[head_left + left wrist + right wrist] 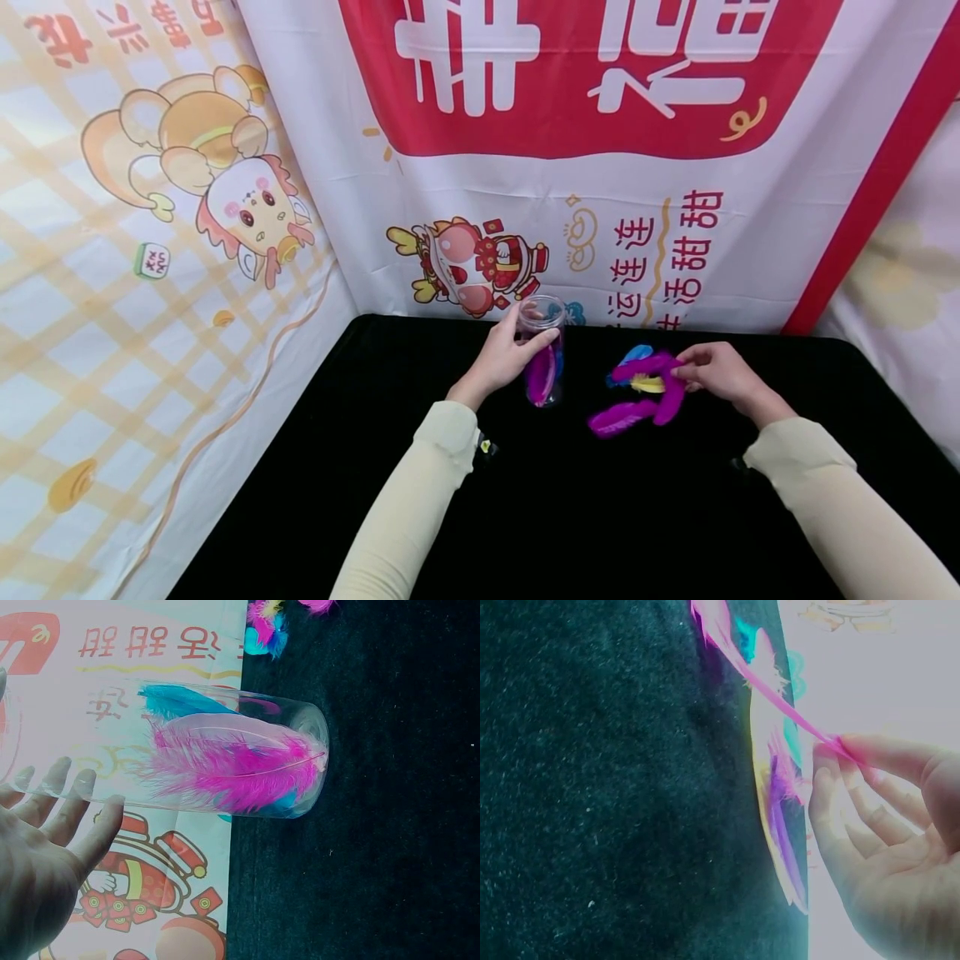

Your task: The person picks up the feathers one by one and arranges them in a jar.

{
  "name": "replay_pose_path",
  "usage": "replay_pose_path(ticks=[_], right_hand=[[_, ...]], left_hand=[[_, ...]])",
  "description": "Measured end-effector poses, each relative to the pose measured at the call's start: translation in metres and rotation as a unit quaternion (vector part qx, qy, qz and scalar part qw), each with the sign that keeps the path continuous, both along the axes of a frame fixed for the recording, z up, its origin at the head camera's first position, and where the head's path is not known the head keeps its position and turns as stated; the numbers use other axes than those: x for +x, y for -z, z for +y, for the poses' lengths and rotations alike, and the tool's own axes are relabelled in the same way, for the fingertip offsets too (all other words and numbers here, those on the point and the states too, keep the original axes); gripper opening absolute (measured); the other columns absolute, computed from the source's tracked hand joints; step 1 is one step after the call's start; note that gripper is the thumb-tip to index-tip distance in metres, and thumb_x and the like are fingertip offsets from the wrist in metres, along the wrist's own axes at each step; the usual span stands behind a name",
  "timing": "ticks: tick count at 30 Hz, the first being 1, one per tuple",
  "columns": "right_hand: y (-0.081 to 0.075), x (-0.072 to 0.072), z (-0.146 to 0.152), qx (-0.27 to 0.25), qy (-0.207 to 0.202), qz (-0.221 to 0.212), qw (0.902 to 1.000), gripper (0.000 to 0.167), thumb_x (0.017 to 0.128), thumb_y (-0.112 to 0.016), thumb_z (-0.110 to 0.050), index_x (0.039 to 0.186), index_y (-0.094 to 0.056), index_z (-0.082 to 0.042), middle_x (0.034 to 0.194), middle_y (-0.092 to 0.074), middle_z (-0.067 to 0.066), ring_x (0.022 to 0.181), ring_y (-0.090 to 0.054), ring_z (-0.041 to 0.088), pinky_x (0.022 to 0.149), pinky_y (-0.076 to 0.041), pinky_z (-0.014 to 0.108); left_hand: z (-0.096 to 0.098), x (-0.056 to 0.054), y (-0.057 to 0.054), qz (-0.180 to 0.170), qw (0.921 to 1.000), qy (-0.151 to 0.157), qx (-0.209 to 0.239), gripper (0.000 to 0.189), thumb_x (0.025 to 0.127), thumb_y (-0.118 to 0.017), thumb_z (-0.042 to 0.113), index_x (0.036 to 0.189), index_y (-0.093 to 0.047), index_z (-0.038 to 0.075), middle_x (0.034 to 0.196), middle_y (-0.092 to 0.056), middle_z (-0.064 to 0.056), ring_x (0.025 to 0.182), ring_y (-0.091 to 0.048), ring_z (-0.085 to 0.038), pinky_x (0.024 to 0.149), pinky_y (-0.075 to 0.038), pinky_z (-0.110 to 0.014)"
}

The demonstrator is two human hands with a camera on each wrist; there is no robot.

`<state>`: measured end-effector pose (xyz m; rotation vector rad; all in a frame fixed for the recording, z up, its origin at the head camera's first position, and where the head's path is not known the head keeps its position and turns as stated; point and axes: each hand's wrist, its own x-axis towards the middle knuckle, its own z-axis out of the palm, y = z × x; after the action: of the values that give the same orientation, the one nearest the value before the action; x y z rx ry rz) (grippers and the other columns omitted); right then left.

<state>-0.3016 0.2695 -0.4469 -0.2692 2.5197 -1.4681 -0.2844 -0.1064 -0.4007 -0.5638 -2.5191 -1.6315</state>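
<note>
Sleeves: pale cream, a left sleeve (405,508) and a right sleeve (825,483), both reaching over the table (600,517) from its near side
Table: black-topped, its far edge meeting a white printed backdrop (480,187) with red lettered panels and a cartoon figure; a checked cloth (45,333) rises beside its left edge
Jar: a clear jar (551,323), tall, upright and without a lid on its mouth, just in from the far edge of the table and a little nearer the far left corner than the far right; whether its base touches the tabletop I cannot tell
Inside the jar: a magenta feather (247,776) against the near wall, its quill end at the base; a blue feather (187,701) beside it, with more blue low down behind; the exact count is hard to tell
Left hand: the left hand (501,354) grips the jar near its rim, thumb across the near side and fingers behind
Right hand: the right hand (716,375) pinches a held feather (802,722), magenta, by one end between thumb and forefinger, to the right of the jar and well apart from it
Loose pile: a yellow feather (648,384), a blue plume (636,354) and a purple plume (645,364) overlap near the far edge of the table, between jar and right hand
</note>
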Motion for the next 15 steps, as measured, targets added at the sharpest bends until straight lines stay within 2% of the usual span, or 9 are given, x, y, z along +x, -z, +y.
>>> replay_pose_path(ticks=[6,10,15], right_hand=[[-0.006,0.003,-0.003,-0.006,0.007,-0.009,0.9999,0.034,0.098,-0.068,-0.007,0.121,-0.061,0.017,0.096,-0.073,0.013,0.078,-0.073,0.015,0.081,-0.061,0.044],[-0.009,0.004,-0.004,-0.009,0.005,-0.007,0.9999,0.033,0.098,-0.068,-0.007,0.121,-0.061,0.016,0.094,-0.074,0.012,0.077,-0.073,0.017,0.080,-0.061,0.046],[-0.011,0.004,-0.005,0.001,0.008,0.015,0.9999,0.030,0.098,-0.069,-0.008,0.117,-0.063,0.014,0.092,-0.075,0.013,0.076,-0.073,0.020,0.074,-0.062,0.040]], left_hand=[[0.000,0.000,0.000,-0.006,1.0000,0.002,0.001,0.065,0.098,-0.068,0.047,0.151,-0.042,0.019,0.139,-0.059,-0.010,0.125,-0.058,-0.016,0.104,-0.051,-0.038],[0.000,-0.001,0.000,-0.004,1.0000,0.003,0.000,0.066,0.097,-0.068,0.047,0.151,-0.042,0.019,0.139,-0.060,-0.009,0.125,-0.058,-0.015,0.104,-0.051,-0.038],[0.000,-0.001,0.001,-0.006,1.0000,0.001,0.000,0.066,0.097,-0.069,0.047,0.151,-0.042,0.018,0.138,-0.060,-0.008,0.125,-0.058,-0.015,0.104,-0.051,-0.037]])
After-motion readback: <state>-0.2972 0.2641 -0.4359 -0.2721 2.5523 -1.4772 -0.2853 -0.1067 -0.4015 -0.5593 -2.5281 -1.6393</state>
